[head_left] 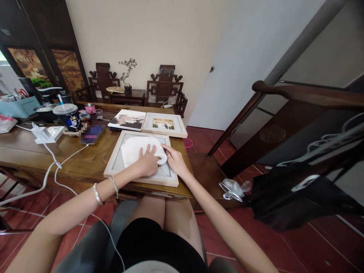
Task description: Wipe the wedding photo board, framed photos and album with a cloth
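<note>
A pale wooden picture frame (113, 168) lies flat on the wooden table (34, 151) in front of me. A white cloth (133, 149) is spread over its glass. My left hand (147, 163) presses flat on the cloth near the frame's middle. My right hand (174, 160) rests beside it at the cloth's bunched right end, fingers on the fabric near the frame's right rail. Beyond this frame lie a second framed picture (164, 124) and an unframed print (127, 120).
A white power strip (47, 134) with cables, a lidded drink cup (68, 115), a small pink pot (90, 108) and a glass (99, 113) sit at the table's left. A dark wooden bench (298, 113) with black fabric stands on the right. Carved chairs line the far wall.
</note>
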{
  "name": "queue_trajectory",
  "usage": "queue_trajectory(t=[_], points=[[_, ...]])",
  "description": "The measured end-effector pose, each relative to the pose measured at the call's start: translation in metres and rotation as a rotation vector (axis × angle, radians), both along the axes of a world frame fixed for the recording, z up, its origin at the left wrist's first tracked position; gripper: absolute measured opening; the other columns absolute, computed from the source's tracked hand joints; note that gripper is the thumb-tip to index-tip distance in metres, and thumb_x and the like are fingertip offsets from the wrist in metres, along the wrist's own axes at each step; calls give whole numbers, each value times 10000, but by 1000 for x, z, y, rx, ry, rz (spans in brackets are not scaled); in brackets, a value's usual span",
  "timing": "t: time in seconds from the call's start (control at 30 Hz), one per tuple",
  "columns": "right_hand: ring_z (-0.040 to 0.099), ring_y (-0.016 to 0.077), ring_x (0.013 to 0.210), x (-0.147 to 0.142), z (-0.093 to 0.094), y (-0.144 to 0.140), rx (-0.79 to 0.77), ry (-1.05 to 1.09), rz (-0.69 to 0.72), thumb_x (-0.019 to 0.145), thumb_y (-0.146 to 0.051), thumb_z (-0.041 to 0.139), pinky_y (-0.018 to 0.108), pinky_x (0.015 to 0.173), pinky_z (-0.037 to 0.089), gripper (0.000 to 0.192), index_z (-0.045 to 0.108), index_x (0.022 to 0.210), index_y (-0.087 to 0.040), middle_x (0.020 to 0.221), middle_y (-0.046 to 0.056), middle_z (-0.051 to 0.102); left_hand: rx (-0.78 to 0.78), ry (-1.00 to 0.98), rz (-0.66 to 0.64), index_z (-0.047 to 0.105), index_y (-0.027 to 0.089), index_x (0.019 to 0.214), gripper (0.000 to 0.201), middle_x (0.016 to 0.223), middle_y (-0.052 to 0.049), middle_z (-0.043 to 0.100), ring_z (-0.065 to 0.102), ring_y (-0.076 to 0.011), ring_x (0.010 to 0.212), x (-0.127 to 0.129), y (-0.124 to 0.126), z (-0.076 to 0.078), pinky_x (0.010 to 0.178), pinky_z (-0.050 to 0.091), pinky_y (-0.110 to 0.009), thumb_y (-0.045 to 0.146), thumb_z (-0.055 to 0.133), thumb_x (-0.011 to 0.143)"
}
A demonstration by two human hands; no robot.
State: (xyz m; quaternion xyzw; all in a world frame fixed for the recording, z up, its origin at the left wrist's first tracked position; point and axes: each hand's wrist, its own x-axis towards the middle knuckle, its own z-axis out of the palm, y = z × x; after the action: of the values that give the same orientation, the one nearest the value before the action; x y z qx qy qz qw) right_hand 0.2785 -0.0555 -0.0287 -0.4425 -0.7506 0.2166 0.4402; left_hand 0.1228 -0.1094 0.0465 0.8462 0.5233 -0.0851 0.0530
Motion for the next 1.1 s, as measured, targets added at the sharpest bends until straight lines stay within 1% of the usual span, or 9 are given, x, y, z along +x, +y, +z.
queue_trajectory(t=[0.1, 0.2, 0.33, 0.47, 0.57, 0.73, 0.83, 0.93, 1.1], points=[[617, 231, 1164, 3, 1, -2, 7, 30, -3, 816, -125, 394, 408, 1032, 452, 529, 612, 1289, -220, 1257, 44, 673, -17, -58, 32, 461, 155, 1397, 501, 1609, -181, 116, 79, -392, 1471, 9, 15, -2, 1129, 168, -642, 172, 411, 899], [590, 227, 1207, 5, 3, -4, 11, 53, 2, 863, -181, 402, 389, 1038, 440, 478, 598, 1297, -215, 1298, 53, 648, -57, -38, -14, 501, 156, 1358, 473, 1612, -170, 117, 61, -390, 1472, 11, 10, 3, 1126, 169, -650, 165, 414, 893], [549, 214, 1264, 3, 6, -7, -3, 57, 32, 945, -308, 371, 366, 1070, 408, 417, 613, 1268, -205, 1344, 67, 613, -101, -12, -121, 550, 124, 1308, 446, 1603, -199, 125, 66, -411, 1465, 7, -23, 14, 1128, 186, -639, 148, 423, 882], [608, 216, 1191, 2, 7, -7, -22, 44, 59, 955, -328, 375, 375, 1018, 459, 398, 627, 1244, -221, 1280, 59, 659, -59, 18, -213, 612, 126, 1230, 405, 1591, -186, 198, 144, -402, 1461, -1, -58, 22, 1118, 240, -621, 152, 400, 887], [634, 216, 1152, 3, 6, -5, -19, 15, 56, 930, -271, 406, 387, 1008, 471, 363, 668, 1179, -239, 1210, 40, 700, -1, 51, -187, 649, 142, 1181, 398, 1569, -154, 287, 223, -368, 1452, -10, -70, 24, 1124, 277, -573, 134, 403, 869], [578, 196, 1235, 3, 2, -1, -21, -25, 94, 835, -115, 448, 394, 1085, 408, 407, 695, 1133, -244, 1254, 18, 674, 76, 97, -45, 675, 133, 1154, 411, 1539, -159, 350, 303, -364, 1423, -42, -75, 20, 1106, 315, -552, 112, 428, 826], [569, 194, 1244, 3, 1, -1, -27, -22, 108, 831, -94, 440, 385, 1094, 398, 427, 693, 1147, -231, 1264, 33, 666, 133, 142, 34, 705, 131, 1065, 377, 1521, -153, 386, 348, -347, 1404, -64, -73, 18, 1092, 337, -521, 101, 417, 825], [566, 198, 1248, 1, 2, -2, -27, -16, 107, 828, -81, 429, 387, 1092, 399, 437, 693, 1149, -216, 1270, 43, 661, 202, 174, 80, 704, 146, 1029, 339, 1467, -148, 463, 404, -333, 1367, -75, -61, 17, 1069, 359, -500, 119, 427, 835], [583, 197, 1229, 0, 4, -3, -29, -16, 112, 796, -56, 432, 385, 1086, 404, 468, 697, 1134, -242, 1239, 21, 682, 309, 129, 156, 660, 119, 1083, 321, 1288, -176, 584, 526, -301, 1231, -57, -7, 18, 1013, 415, -441, 108, 442, 847]])
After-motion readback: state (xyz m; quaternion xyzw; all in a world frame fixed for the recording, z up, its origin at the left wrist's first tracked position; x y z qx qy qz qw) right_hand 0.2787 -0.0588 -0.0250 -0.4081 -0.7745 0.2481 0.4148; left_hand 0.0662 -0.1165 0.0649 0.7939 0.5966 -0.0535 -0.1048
